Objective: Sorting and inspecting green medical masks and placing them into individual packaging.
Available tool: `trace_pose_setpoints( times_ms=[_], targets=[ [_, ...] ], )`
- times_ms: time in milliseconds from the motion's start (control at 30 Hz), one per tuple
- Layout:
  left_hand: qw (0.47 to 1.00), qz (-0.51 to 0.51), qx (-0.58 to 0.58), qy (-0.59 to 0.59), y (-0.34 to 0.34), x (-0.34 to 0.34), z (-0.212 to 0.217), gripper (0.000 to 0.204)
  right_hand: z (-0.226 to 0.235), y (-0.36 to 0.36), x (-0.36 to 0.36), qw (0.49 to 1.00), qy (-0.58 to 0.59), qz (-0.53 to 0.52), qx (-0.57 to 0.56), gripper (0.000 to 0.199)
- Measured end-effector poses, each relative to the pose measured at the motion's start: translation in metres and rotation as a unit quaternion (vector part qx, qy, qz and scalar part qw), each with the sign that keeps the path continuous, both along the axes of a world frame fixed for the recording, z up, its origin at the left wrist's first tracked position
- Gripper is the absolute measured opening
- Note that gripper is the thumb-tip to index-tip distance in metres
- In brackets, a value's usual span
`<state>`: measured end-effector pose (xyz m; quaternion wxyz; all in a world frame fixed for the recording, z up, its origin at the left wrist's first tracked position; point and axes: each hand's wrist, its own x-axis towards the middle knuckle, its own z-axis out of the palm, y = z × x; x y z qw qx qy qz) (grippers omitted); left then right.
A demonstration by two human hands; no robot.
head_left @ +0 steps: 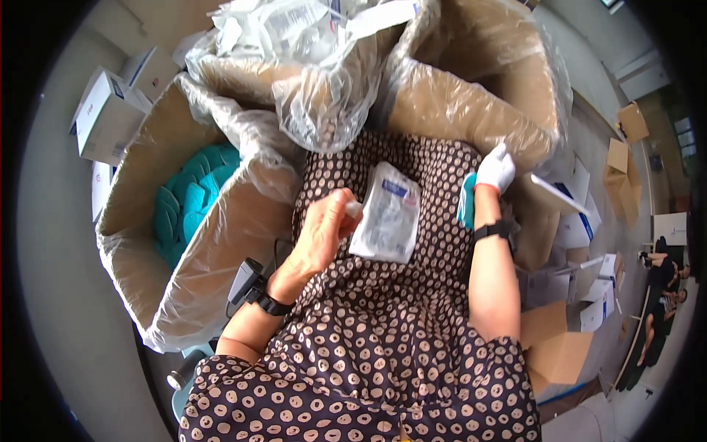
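My bare left hand [322, 230] is above my lap, its fingers curled in a pinch around a small white thing [353, 209] whose kind I cannot make out. Just right of it, a clear and white plastic pouch [388, 214] with a blue label lies on my patterned dress [383, 324]. My right hand [496, 169], in a white glove with a red cuff, is near the wall of the right box. Its fingers look closed; what they hold, if anything, is hidden. A teal folded piece [466, 200] is beside that wrist.
At my left stands a plastic-lined carton [132, 283] with several teal pieces [195, 195] inside. Ahead, another lined box [243, 74] is heaped with clear pouches [291, 33]. A third lined carton [471, 107] stands ahead right. White boxes [110, 118] and open cartons [563, 357] lie around.
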<state>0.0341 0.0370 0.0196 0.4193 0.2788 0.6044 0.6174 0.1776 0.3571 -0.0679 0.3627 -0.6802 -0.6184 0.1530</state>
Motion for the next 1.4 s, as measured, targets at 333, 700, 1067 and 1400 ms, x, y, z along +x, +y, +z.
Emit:
trace_pose_setpoints(
  times_ms=[333, 700, 1067, 1400],
  targets=[
    [0.892, 0.094, 0.097, 0.432, 0.159, -0.038, 0.039, 0.025, -0.009, -0.01, 0.011, 0.983, 0.174, 0.043, 0.045, 0.048],
    [0.696, 0.087, -0.09, 0.707, 0.334, -0.077, -0.018, 0.04, -0.019, -0.014, 0.012, 0.965, 0.257, 0.045, 0.034, 0.039],
    [0.864, -0.247, -0.051, 0.436, 0.225, 0.046, -0.019, 0.03, 0.023, -0.023, 0.021, 0.741, 0.664, 0.002, -0.101, 0.034],
    [0.75, -0.236, -0.125, 0.605, 0.218, 0.061, -0.008, 0.02, 0.035, -0.056, 0.015, 0.744, 0.666, 0.059, -0.003, 0.032]
  ],
)
